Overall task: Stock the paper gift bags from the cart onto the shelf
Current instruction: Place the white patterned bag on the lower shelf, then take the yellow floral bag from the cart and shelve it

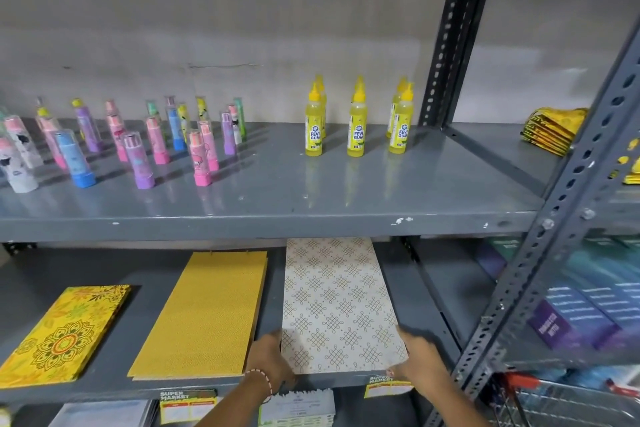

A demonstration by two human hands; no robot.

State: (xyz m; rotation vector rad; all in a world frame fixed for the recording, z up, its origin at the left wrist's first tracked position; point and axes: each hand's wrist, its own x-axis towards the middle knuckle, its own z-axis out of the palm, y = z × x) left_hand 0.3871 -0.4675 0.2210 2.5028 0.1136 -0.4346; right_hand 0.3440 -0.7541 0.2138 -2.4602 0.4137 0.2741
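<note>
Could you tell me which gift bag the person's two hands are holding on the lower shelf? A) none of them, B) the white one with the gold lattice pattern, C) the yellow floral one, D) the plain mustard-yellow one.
B: the left hand and right hand grip the near corners of the white patterned bag, rightmost of the three.

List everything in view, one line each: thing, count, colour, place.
Shelf unit: one, grey metal, two levels.
Glue bottles: six, yellow, upper level, right.
Tubes: roughly two dozen, pink, purple, blue, upper level, left.
White bags: a stack, gold pattern, lower level, right.
Plain yellow bags: a stack, lower level, middle.
Floral bags: yellow, lower level, left.
Price tags: two, yellow, on the lower edge.
Cart: one, wire, bottom right.
Left hand: on the white bags' left edge.
Right hand: on their right edge.
</note>
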